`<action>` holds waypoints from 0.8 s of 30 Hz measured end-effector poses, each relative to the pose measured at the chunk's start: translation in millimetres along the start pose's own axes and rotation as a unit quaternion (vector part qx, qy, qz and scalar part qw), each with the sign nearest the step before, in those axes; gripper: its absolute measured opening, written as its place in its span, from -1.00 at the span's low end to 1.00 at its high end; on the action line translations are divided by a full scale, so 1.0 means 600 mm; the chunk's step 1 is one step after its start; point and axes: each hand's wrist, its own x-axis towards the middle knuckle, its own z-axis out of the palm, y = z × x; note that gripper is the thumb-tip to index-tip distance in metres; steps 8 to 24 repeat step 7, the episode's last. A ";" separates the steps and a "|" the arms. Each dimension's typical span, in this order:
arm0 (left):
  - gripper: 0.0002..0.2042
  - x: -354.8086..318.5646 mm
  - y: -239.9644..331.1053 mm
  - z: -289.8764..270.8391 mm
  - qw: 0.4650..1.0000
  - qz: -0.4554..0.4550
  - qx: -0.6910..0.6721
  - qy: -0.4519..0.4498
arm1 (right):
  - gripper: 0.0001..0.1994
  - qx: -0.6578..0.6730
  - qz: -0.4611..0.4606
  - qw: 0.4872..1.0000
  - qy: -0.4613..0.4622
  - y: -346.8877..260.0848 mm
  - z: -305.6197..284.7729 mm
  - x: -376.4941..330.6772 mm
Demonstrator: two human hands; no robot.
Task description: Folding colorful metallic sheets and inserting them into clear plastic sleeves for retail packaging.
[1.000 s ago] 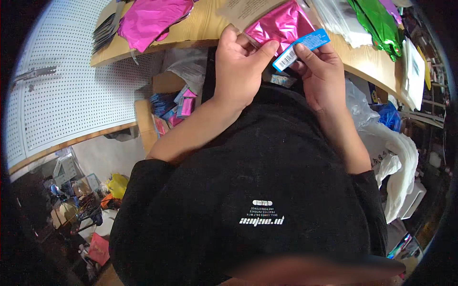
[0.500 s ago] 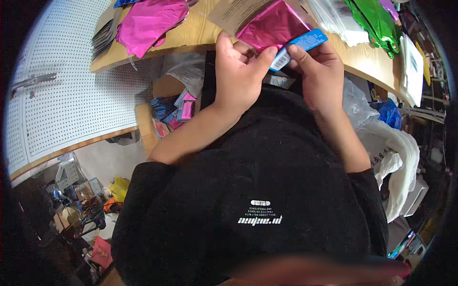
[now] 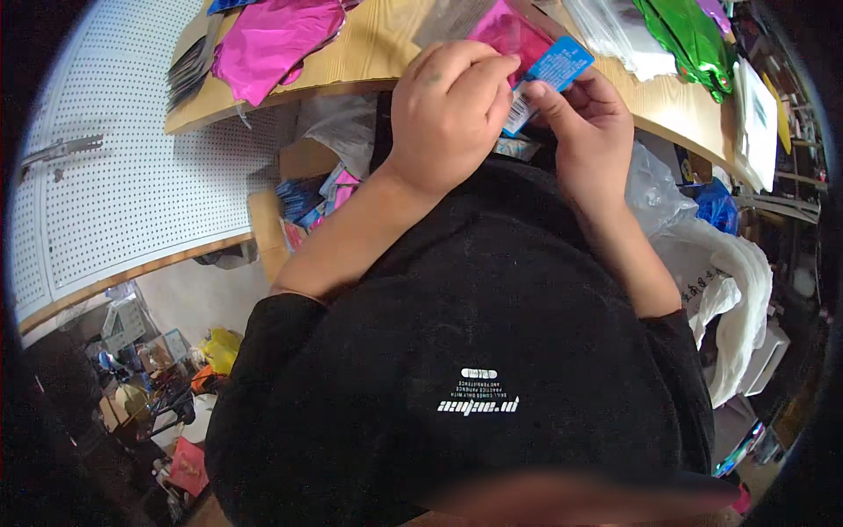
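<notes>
At the table edge, both of my hands are around a shiny pink foil packet [image 3: 507,33] with a blue printed card [image 3: 563,63] at its lower right. My left hand [image 3: 450,119] shows its back, fingers curled in against the near left side of the packet; its thumb is hidden. The card, with a white barcode patch, is pinched between thumb and fingers of my right hand [image 3: 587,123]. Greyish see-through plastic [image 3: 443,22] shows beyond my left knuckles. Whether it wraps the packet I cannot tell.
On the wooden table [image 3: 378,44] lie a pink foil stack [image 3: 277,44] at left, clear plastic bags [image 3: 628,39] and green foil [image 3: 689,44] at right. Below the left edge sits a cardboard box [image 3: 309,160] with blue and pink packs. A white pegboard [image 3: 158,149] stands left.
My left hand has rolled over, its back now up and its fingers over the packet's near edge. The blue card is tilted more steeply. My right hand has barely moved.
</notes>
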 end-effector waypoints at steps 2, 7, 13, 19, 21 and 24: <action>-0.73 -0.005 0.004 0.001 1.000 -0.015 0.010 0.008 | -0.73 0.003 0.000 1.000 0.001 -0.002 -0.004 -0.001; -0.73 -0.008 0.001 0.002 0.999 -0.020 0.036 0.032 | -0.77 -0.031 0.022 0.999 -0.023 0.011 -0.021 0.002; -0.73 -0.008 0.001 0.002 0.999 -0.020 0.036 0.032 | -0.77 -0.031 0.022 0.999 -0.023 0.011 -0.021 0.002; -0.73 -0.008 0.001 0.002 0.999 -0.020 0.036 0.032 | -0.77 -0.031 0.022 0.999 -0.023 0.011 -0.021 0.002; -0.73 -0.008 0.001 0.002 0.999 -0.020 0.036 0.032 | -0.77 -0.031 0.022 0.999 -0.023 0.011 -0.021 0.002; -0.73 -0.008 0.001 0.002 0.999 -0.020 0.036 0.032 | -0.77 -0.031 0.022 0.999 -0.023 0.011 -0.021 0.002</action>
